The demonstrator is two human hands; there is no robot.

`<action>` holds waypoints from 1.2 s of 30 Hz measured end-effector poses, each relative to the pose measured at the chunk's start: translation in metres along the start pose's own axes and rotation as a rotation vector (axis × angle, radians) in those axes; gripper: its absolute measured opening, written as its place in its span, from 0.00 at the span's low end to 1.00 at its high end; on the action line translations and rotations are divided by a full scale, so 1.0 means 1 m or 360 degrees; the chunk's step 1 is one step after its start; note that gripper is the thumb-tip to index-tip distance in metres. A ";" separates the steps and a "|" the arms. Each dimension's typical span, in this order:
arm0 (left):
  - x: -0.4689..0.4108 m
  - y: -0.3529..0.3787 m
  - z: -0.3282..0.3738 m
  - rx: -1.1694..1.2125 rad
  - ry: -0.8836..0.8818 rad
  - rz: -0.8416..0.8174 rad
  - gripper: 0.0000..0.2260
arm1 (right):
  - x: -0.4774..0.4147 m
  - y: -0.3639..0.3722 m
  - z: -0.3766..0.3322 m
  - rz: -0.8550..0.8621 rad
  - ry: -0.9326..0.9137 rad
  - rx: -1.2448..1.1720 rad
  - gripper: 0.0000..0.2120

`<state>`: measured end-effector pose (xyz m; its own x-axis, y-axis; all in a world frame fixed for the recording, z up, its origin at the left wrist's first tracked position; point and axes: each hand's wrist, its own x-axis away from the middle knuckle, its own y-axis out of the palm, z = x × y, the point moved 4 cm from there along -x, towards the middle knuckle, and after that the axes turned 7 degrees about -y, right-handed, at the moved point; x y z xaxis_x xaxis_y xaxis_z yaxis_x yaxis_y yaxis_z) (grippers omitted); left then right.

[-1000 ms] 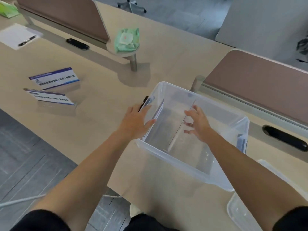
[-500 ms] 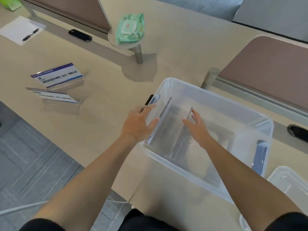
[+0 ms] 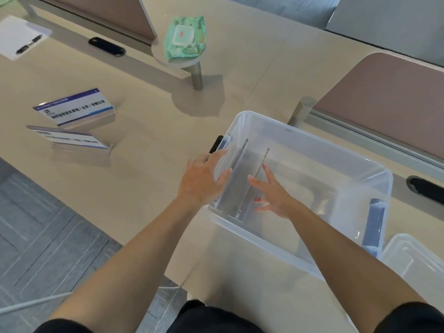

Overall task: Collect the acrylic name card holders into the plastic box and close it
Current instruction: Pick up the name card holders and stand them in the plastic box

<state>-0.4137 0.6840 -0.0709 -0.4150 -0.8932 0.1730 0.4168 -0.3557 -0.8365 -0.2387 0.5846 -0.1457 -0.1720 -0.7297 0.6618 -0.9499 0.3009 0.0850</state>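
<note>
The clear plastic box (image 3: 312, 138) stands open on the desk in front of me. Two acrylic name card holders stand on edge inside it at its left end: one (image 3: 237, 162) against the wall, the other (image 3: 263, 159) beside it. My left hand (image 3: 201, 179) grips the box's left wall at the rim. My right hand (image 3: 274, 195) is inside the box, fingers spread, resting against the second holder. Two more name card holders lie on the desk at the left, one (image 3: 74, 106) farther back, one (image 3: 69, 138) nearer.
The box's clear lid (image 3: 415, 263) lies at the bottom right. A green pack of wet wipes (image 3: 186, 38) sits on a small round stand at the back. Paper with a pen (image 3: 19, 37) lies far left. Brown desk dividers (image 3: 384, 99) border the back and right.
My right hand has lowered the second holder into the box and spread its fingers off the top edge. The left hand stays on the box wall. The view has tilted down.
</note>
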 end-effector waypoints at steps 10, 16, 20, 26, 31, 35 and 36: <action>-0.004 0.003 -0.004 -0.0008 0.0054 0.0002 0.22 | -0.008 0.017 -0.006 0.0003 -0.0041 0.0041 0.43; -0.003 0.004 -0.004 -0.0026 0.0080 0.0024 0.22 | -0.007 0.016 -0.007 0.0006 -0.0086 0.0037 0.41; -0.003 0.004 -0.005 -0.0052 0.0068 0.0017 0.22 | -0.009 0.015 -0.006 0.0057 -0.0090 0.0041 0.40; -0.002 0.005 -0.004 -0.0083 0.0042 0.0002 0.22 | -0.012 0.019 -0.002 0.0115 -0.0126 -0.0013 0.40; -0.001 0.002 -0.001 -0.0108 0.0027 -0.0002 0.23 | -0.016 0.020 0.001 0.0132 -0.0143 -0.0038 0.39; 0.002 -0.001 0.003 -0.0205 0.0032 -0.0005 0.24 | -0.013 0.020 -0.003 0.0176 -0.0171 0.0074 0.38; 0.002 -0.003 0.004 -0.0295 0.0071 0.0039 0.24 | -0.009 0.018 -0.005 0.0212 -0.0192 0.0152 0.39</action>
<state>-0.4125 0.6817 -0.0660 -0.4434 -0.8866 0.1315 0.2729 -0.2733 -0.9224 -0.2529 0.5996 -0.1459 -0.3222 -0.7575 0.5677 -0.9362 0.3441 -0.0723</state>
